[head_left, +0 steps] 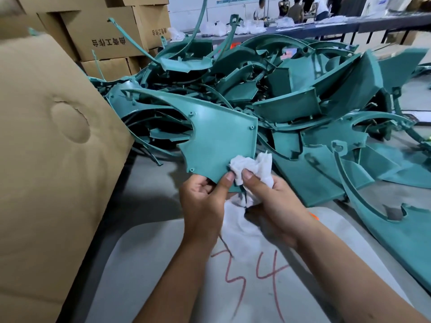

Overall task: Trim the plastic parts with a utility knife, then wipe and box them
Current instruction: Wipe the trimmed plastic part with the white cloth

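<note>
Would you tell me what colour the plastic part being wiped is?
Teal green; the plastic part shows clearly in the head view, above the white cloth.

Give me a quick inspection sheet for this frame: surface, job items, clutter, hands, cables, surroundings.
Surface: grey table with a white sheet marked in red.
Job's things: teal plastic panel held up; white cloth against its lower edge; no knife seen.
Clutter: heap of teal parts behind.
Hands: left hand grips the panel; right hand holds the cloth.
Cables: nothing seen.
Surroundings: open cardboard box flap at left, stacked cartons, people at a far table.
</note>
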